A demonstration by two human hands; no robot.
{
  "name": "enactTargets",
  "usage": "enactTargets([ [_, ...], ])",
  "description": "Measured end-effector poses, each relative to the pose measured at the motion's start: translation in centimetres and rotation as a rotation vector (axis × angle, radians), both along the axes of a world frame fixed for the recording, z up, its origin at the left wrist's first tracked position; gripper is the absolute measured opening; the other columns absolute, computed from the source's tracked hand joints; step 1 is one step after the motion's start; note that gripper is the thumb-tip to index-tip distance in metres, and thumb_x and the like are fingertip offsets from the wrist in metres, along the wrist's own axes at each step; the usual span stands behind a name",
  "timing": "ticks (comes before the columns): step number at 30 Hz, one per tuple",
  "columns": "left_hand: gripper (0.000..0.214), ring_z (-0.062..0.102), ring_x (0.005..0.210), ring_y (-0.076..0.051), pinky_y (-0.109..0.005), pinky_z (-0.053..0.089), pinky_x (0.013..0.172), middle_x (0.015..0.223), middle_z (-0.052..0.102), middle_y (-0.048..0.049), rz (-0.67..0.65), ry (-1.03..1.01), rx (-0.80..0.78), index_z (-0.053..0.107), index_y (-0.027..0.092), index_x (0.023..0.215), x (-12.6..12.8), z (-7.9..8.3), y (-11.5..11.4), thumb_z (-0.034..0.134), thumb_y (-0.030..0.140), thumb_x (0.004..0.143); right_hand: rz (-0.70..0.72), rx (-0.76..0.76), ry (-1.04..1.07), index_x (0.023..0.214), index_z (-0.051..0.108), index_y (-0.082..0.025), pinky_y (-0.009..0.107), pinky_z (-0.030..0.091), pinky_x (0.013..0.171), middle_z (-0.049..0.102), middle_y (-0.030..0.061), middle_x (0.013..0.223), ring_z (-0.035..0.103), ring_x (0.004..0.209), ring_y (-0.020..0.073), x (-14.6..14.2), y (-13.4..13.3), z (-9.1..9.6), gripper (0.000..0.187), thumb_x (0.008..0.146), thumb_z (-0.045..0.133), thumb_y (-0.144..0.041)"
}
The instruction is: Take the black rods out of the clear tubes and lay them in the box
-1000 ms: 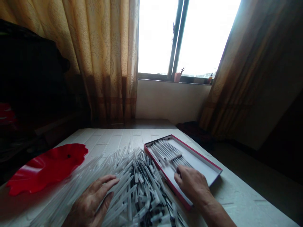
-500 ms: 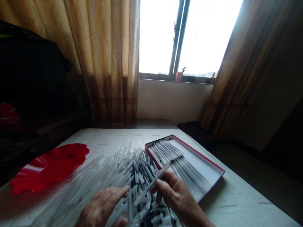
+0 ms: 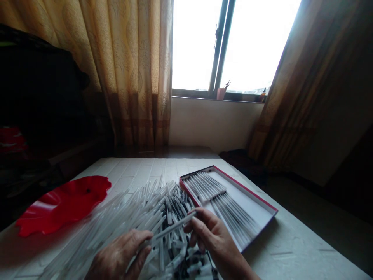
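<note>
A slim translucent pen (image 3: 175,226) spans the gap between my two hands, slightly tilted up to the right. My right hand (image 3: 211,231) pinches its upper right end between thumb and fingers. At its lower left end, the thumb and forefinger of my left hand (image 3: 122,252) close around the tip; the exact contact is blurred. Beneath both hands lies a heap of clear pen barrels (image 3: 116,217) and, towards the right, pieces with dark parts, apparently pen caps (image 3: 186,256). To the right, a shallow red-edged box (image 3: 247,190) holds two rows of pens (image 3: 230,216).
A red wavy-rimmed plate (image 3: 64,202) sits at the left of the white table (image 3: 297,241). Curtains (image 3: 140,77) flank a bright window, with a small pink cup (image 3: 220,93) on its sill. The table's right edge slopes towards me.
My right hand has turned the pen flatter and drawn it away from the box, down and left. My left hand has gone from spread fingers to a pinch at the pen's other end.
</note>
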State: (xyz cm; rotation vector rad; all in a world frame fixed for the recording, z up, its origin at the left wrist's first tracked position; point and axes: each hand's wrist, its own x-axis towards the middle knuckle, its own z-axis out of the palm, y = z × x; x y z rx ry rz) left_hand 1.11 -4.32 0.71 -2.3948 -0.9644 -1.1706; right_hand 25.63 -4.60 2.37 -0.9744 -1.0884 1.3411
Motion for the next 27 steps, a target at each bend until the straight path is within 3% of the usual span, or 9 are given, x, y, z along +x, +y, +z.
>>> enactTargets([
  [5, 0.027, 0.077, 0.080, -0.013, -0.016, 0.058, 0.073, 0.091, 0.078, 0.0004, -0.019, -0.026, -0.075, 0.064, 0.026, 0.111, -0.7, -0.8, 0.5, 0.044, 0.042, 0.104, -0.067, -0.006, 0.055, 0.089, 0.073, -0.015, 0.015, 0.031, 0.042, 0.074, 0.0040, 0.069, 0.057, 0.049, 0.0073, 1.0, 0.6, -0.4, 0.046, 0.073, 0.080, -0.058],
  [13, 0.027, 0.077, 0.074, -0.012, -0.012, 0.058, 0.069, 0.086, 0.078, 0.0012, -0.044, -0.104, -0.149, 0.065, 0.026, 0.105, -0.2, 0.8, 0.2, 0.046, 0.044, 0.103, -0.120, -0.031, 0.075, 0.083, 0.082, -0.019, 0.018, 0.029, 0.044, 0.070, 0.0028, 0.062, 0.049, 0.049, 0.0074, 1.1, 0.5, -0.5, 0.036, 0.067, 0.087, -0.050],
  [18, 0.025, 0.078, 0.077, -0.013, -0.013, 0.058, 0.072, 0.090, 0.079, 0.0028, -0.050, -0.185, -0.216, 0.068, 0.030, 0.107, -0.6, -0.3, 0.3, 0.051, 0.047, 0.100, -0.122, -0.026, 0.054, 0.082, 0.084, -0.021, 0.018, 0.030, 0.045, 0.070, 0.0036, 0.062, 0.049, 0.049, 0.0080, 1.1, 0.5, -0.6, 0.035, 0.065, 0.088, -0.052],
  [23, 0.030, 0.075, 0.068, -0.013, -0.011, 0.055, 0.063, 0.075, 0.075, 0.0047, -0.064, -0.326, -0.468, 0.072, 0.029, 0.095, -0.5, -0.1, -0.1, 0.051, 0.051, 0.097, -0.094, -0.004, 0.055, 0.088, 0.084, -0.025, 0.018, 0.032, 0.046, 0.072, 0.0036, 0.066, 0.053, 0.052, 0.0086, 1.1, 0.4, -0.8, 0.032, 0.069, 0.086, -0.050],
  [27, 0.045, 0.057, 0.044, -0.010, -0.013, 0.047, 0.047, 0.047, 0.052, 0.0078, -0.009, -0.491, -0.819, 0.071, 0.026, 0.090, 0.1, 0.3, -0.7, 0.046, 0.062, 0.095, -0.074, 0.012, 0.066, 0.092, 0.083, -0.027, 0.018, 0.033, 0.045, 0.072, 0.0028, 0.070, 0.055, 0.053, 0.0088, 1.0, 0.4, -0.8, 0.033, 0.070, 0.085, -0.051],
])
